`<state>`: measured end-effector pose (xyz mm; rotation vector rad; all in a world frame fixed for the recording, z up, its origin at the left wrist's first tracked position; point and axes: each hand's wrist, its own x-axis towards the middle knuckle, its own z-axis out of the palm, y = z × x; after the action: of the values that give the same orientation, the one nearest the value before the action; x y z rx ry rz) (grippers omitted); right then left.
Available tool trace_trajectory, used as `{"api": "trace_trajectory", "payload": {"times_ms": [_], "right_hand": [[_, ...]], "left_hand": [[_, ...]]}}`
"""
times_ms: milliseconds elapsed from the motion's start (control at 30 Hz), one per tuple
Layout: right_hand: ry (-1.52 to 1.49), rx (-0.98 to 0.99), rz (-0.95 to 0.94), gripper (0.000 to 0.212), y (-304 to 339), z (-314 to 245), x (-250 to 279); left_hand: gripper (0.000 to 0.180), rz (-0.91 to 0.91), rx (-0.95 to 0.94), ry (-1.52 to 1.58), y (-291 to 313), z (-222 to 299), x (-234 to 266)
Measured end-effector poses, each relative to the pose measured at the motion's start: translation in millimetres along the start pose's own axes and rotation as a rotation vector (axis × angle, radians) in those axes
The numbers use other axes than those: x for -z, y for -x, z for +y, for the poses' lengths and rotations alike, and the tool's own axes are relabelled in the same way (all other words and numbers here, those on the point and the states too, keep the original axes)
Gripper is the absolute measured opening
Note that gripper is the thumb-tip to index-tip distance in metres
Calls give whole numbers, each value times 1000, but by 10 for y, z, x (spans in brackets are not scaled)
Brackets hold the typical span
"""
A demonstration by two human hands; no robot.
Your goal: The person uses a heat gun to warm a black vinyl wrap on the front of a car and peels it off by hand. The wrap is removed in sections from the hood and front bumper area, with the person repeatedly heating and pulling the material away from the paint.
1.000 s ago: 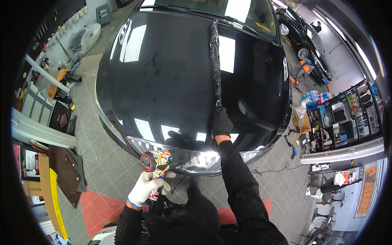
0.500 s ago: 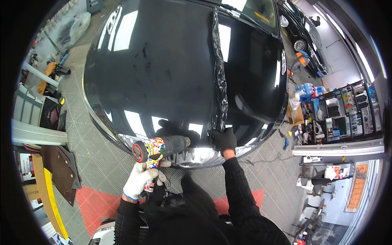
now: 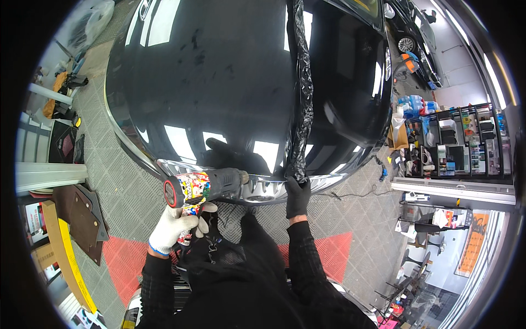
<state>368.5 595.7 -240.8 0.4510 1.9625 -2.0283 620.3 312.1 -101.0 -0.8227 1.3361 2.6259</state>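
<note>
My left hand (image 3: 174,229), in a white work glove, is wrapped round the grip of a heat gun (image 3: 200,188) covered in colourful stickers. Its nozzle points right, over the front edge of the glossy black car hood (image 3: 219,71). My right hand (image 3: 298,198), in a black glove, is closed on the near end of a crumpled strip of black film (image 3: 303,109). That strip runs up the hood toward the windshield. Left of it the surface looks duller and marked with smudges; right of it the hood is shinier.
Grey floor tiles (image 3: 361,230) with red patches (image 3: 323,255) surround the car's front. Shelves of supplies (image 3: 455,142) stand at the right, and a cable (image 3: 356,193) lies on the floor. Brown mats (image 3: 82,216) and cardboard (image 3: 66,257) are at left. Another black car (image 3: 411,33) is parked far right.
My right hand has come nearer to me with the film's end, now at the hood's front edge. The heat gun has shifted slightly left, and the whole view has tilted nearer.
</note>
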Motion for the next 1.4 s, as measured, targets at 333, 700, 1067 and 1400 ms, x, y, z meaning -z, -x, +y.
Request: {"api": "trace_trajectory", "payload": {"times_ms": [333,700,1067,1400], "right_hand": [[-85,21,-140,29,-273,-9,223],[-163,131,104,38,-222,278,29],[301,291,51,36,-294,134,120],[284,485,98,9,-401,316,90]], "left_hand": [[50,84,-79,-65,239,-140,-5],[48,-82,-16,-140,-12,19,593],[48,-102,86,-63,110,-541,318],[51,-20,85,-11,142,-973,-131]]}}
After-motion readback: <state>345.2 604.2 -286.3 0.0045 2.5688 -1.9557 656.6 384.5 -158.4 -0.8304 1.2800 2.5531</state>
